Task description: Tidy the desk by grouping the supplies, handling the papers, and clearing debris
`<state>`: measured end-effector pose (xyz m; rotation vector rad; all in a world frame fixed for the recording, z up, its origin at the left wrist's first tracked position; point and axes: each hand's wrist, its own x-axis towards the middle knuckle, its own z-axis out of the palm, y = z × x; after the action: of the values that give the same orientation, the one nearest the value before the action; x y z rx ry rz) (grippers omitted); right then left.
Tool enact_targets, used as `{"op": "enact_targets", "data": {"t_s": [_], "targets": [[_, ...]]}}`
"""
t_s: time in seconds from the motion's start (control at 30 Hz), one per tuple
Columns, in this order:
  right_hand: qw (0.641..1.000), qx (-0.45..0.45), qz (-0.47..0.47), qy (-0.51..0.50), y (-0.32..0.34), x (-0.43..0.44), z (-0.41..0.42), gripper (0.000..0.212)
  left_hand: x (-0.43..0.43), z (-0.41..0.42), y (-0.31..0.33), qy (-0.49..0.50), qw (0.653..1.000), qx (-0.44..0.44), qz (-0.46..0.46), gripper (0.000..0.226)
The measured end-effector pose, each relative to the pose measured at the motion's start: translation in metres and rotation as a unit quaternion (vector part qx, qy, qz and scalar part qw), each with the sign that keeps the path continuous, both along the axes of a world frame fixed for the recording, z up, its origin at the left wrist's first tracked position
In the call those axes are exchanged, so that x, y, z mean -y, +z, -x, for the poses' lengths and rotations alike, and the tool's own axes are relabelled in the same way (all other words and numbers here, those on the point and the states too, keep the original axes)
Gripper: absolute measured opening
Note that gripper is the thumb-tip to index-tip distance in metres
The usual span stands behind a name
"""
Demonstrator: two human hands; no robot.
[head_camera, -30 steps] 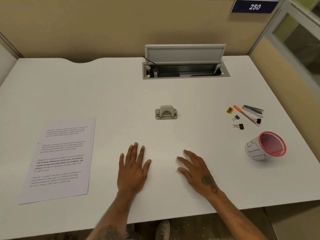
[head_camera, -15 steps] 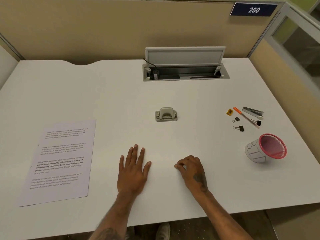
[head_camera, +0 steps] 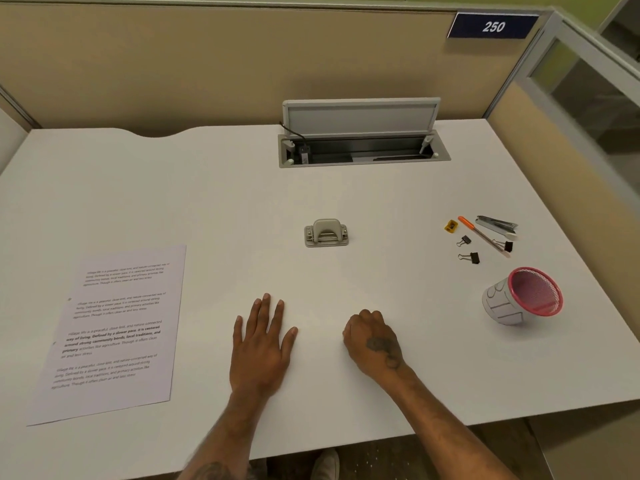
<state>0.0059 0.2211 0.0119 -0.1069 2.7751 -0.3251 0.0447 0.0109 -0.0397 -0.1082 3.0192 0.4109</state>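
Left hand (head_camera: 260,344) lies flat, fingers spread, on the desk (head_camera: 207,188) at 6 o'clock, holding nothing. Right hand (head_camera: 374,342) beside it is curled into a fist; whether it encloses anything cannot be told. Paper (head_camera: 110,332) sits at 8 o'clock, punch (head_camera: 326,233) centre. Clips (head_camera: 470,257), pen (head_camera: 482,236) and sharpener (head_camera: 451,226) cluster at 3 o'clock beside the tipped cup (head_camera: 523,296), judged their intended container. Nothing yet gathered.
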Motion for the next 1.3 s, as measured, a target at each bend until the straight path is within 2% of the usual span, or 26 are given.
{"op": "enact_targets", "data": {"t_s": [0.07,0.13,0.23,0.37,0.5,0.67,0.73,0.8,0.97,1.17,1.3], "targets": [[1.0,0.002,0.002,0.006,0.0,-0.001,0.0,0.022,0.0,0.0,0.001,0.0,1.0,0.001,-0.003,0.063],[0.995,0.02,0.084,-0.049,0.002,-0.006,0.0,0.02,-0.001,-0.001,0.003,0.001,1.0,0.0,-0.007,0.063],[0.943,0.049,0.261,-0.2,0.015,-0.02,0.002,0.017,-0.001,-0.001,0.003,0.002,1.0,-0.001,-0.008,0.063],[0.867,0.045,0.389,-0.309,0.035,-0.037,0.003,0.007,0.0,-0.002,0.003,-0.001,1.0,-0.002,-0.009,0.063],[0.825,0.019,0.443,-0.35,0.061,-0.07,0.012,0.006,0.001,-0.004,0.001,-0.003,1.0,-0.006,-0.006,0.065],[0.795,-0.091,0.444,-0.402,0.108,-0.153,0.026,0.01,0.002,-0.003,0.0,0.0,1.0,-0.004,-0.01,0.069],[0.806,-0.142,0.387,-0.424,0.119,-0.192,0.032,0.013,0.0,-0.003,0.0,0.001,1.0,-0.001,-0.013,0.069],[0.833,-0.177,0.3,-0.429,0.124,-0.224,0.037,0.012,-0.001,-0.003,0.001,0.003,1.0,0.001,-0.014,0.07],[0.898,-0.178,0.127,-0.383,0.117,-0.261,0.039,0.014,-0.001,-0.003,0.002,0.002,1.0,0.0,-0.011,0.071],[0.918,-0.158,0.07,-0.356,0.109,-0.266,0.04,0.02,-0.001,-0.003,0.002,0.003,1.0,0.003,-0.01,0.07],[0.918,-0.19,0.079,-0.34,0.112,-0.263,0.04,0.017,-0.003,-0.004,0.003,0.003,1.0,0.005,-0.013,0.07]]}}
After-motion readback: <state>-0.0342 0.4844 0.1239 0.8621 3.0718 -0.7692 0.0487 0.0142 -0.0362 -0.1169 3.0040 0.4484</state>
